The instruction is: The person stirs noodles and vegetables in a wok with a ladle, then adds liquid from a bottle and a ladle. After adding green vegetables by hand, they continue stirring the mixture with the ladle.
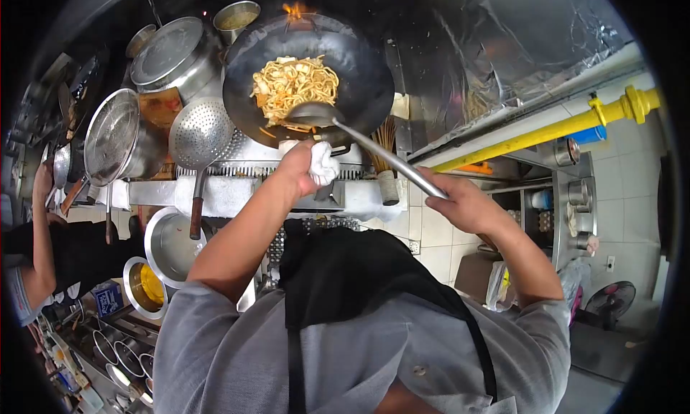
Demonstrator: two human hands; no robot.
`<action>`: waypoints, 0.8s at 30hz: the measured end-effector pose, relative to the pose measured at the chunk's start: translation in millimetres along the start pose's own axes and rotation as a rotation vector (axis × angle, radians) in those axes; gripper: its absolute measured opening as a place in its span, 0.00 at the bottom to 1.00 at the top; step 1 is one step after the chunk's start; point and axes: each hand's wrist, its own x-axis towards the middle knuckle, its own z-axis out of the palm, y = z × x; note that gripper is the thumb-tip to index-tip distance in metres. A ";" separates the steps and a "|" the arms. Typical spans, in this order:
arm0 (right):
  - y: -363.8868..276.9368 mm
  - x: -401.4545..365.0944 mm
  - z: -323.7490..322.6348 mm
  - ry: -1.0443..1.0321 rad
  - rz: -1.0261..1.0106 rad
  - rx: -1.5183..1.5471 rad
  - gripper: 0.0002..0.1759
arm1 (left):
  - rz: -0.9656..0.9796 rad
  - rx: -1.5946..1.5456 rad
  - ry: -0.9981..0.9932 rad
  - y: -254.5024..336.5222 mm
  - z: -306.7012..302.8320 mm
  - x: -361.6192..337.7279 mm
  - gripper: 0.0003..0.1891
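Note:
A dark wok (359, 69) sits on the stove, tilted toward me, with noodles (298, 87) and pale chunks gathered in it. At its near rim, my left hand (300, 171) is closed on a folded white cloth (325, 164) against the wok's ear handle. My right hand (463, 202) grips the end of a long metal ladle (388, 159). The ladle's dark bowl lies at the near edge of the noodles, inside the wok. Cloth and fingers hide most of the wok's handle.
Flames (295, 10) rise behind the wok. Left of it are a perforated skimmer (201, 135), a mesh strainer (113, 137) and a lidded pot (167, 51). A bamboo brush (386, 162) stands to the right, below a yellow pipe (532, 137). Another person's arm (43, 227) is at far left.

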 end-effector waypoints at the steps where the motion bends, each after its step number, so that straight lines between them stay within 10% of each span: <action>1: -3.2 6.0 1.7 0.008 0.004 0.009 0.32 | -0.003 0.011 0.006 -1.8 3.9 1.8 0.16; 3: -15.1 37.9 11.7 -0.171 0.299 -0.038 0.33 | 0.194 0.034 0.165 0.5 8.4 8.0 0.16; 6: -17.6 76.4 29.3 -0.138 0.404 -0.161 0.33 | 0.269 0.008 -0.146 -28.0 -73.1 61.4 0.15; 11: -2.7 77.2 35.1 -0.054 0.339 -0.136 0.33 | 0.219 0.022 0.126 -73.0 -39.9 -6.4 0.12; 24: -10.8 129.3 45.3 -0.113 0.381 -0.148 0.31 | 0.193 0.080 -0.201 17.1 -42.0 45.5 0.15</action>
